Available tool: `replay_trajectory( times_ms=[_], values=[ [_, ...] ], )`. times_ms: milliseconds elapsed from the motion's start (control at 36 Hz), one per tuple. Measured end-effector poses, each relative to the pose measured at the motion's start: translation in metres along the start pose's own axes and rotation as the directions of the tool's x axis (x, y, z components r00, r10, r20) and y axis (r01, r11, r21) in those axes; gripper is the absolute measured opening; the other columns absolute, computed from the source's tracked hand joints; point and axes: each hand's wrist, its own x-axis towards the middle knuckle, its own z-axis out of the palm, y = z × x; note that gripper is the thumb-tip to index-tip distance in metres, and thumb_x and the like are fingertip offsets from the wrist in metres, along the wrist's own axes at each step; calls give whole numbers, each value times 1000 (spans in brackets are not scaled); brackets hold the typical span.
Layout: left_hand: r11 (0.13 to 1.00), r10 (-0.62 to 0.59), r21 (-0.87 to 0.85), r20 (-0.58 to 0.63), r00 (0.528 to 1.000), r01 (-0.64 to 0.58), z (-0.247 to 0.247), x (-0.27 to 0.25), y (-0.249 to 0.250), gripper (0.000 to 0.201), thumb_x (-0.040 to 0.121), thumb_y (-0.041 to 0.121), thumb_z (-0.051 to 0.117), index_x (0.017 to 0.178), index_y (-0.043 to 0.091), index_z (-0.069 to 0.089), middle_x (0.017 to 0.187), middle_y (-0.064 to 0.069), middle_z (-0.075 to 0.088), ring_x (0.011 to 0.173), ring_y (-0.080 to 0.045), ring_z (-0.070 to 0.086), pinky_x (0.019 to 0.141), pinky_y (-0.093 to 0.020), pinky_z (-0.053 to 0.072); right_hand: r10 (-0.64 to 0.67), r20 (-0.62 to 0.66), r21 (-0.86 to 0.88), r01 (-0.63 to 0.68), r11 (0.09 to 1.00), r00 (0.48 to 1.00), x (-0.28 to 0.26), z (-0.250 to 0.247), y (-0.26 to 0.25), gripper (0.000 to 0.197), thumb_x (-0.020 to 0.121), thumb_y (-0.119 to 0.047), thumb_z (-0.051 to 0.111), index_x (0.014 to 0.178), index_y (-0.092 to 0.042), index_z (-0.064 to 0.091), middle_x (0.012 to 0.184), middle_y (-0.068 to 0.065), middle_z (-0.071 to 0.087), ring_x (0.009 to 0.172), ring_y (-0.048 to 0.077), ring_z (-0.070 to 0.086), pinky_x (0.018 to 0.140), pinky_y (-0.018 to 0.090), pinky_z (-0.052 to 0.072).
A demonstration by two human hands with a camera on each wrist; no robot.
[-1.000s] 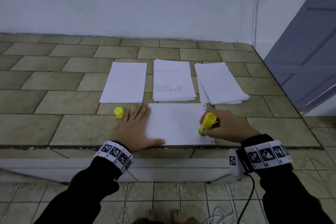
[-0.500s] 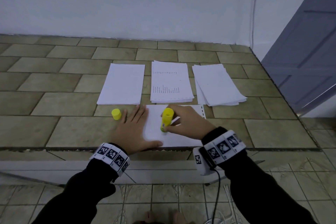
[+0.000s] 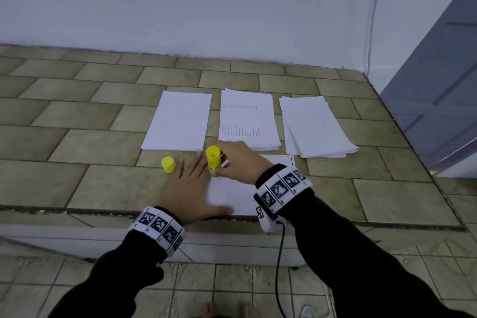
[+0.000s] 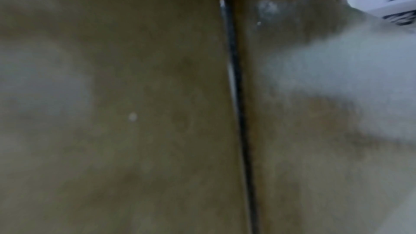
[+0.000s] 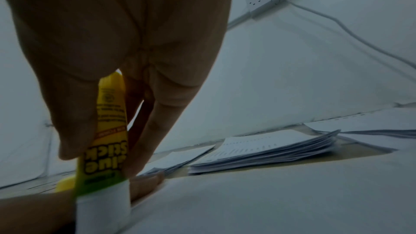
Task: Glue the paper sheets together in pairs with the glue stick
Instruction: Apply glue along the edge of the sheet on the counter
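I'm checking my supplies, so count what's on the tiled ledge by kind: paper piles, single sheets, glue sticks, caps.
Paper piles: 3
Single sheets: 1
Glue sticks: 1
Caps: 1
Total: 6

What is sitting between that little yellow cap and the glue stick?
In the head view, the fingers of the left hand, spread flat on the tiled surface, lie between the yellow cap and the glue stick.
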Motion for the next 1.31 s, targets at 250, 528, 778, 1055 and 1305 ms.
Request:
replay_trajectory(
  times_ms=[250, 528, 778, 1055, 1305],
  values=[
    [999, -51, 5, 47, 998, 50, 8, 1, -4, 142, 51, 105, 8, 156, 10, 6, 163, 0, -5, 150, -15, -9, 121, -50, -2, 145, -107, 39, -141, 989, 984, 20, -17, 22, 25, 75, -11, 75, 91, -11, 55, 93, 12, 68, 89, 28, 64, 82, 45, 54],
    [997, -41, -70, -21, 999, 39, 11, 0, -5, 127, 63, 98, 2, 156, 13, 11, 164, 2, 0, 150, -11, -8, 121, -47, -2, 122, -82, 219, -101, 971, 989, -59, -24, 41, 18, 76, -16, 80, 84, -12, 64, 97, 3, 70, 91, 15, 66, 83, 34, 55],
    [998, -42, -40, -18, 999, 41, 12, 1, -5, 131, 60, 100, 7, 156, 12, 14, 163, 1, 2, 150, -14, -4, 121, -50, 1, 32, -19, 197, -28, 980, 999, -89, -17, 35, 16, 78, -15, 79, 90, -15, 68, 101, 0, 69, 89, 12, 65, 78, 28, 56],
    [998, -47, -39, -13, 999, 46, 12, 0, -4, 129, 62, 100, 14, 156, 11, 13, 164, 2, 1, 150, -14, -5, 121, -49, 0, 42, -94, 116, -30, 993, 995, -61, -25, 39, 9, 82, -13, 71, 84, -10, 63, 93, 4, 68, 84, 14, 64, 76, 36, 57],
    [998, -48, -31, 3, 999, 48, 11, 1, -5, 131, 60, 100, 8, 157, 12, 8, 164, 2, -2, 150, -13, -9, 121, -47, -3, 163, -215, 127, -138, 982, 963, -32, -38, 57, 12, 75, -8, 72, 75, -7, 60, 83, 7, 68, 82, 24, 64, 80, 46, 52]
  ],
)
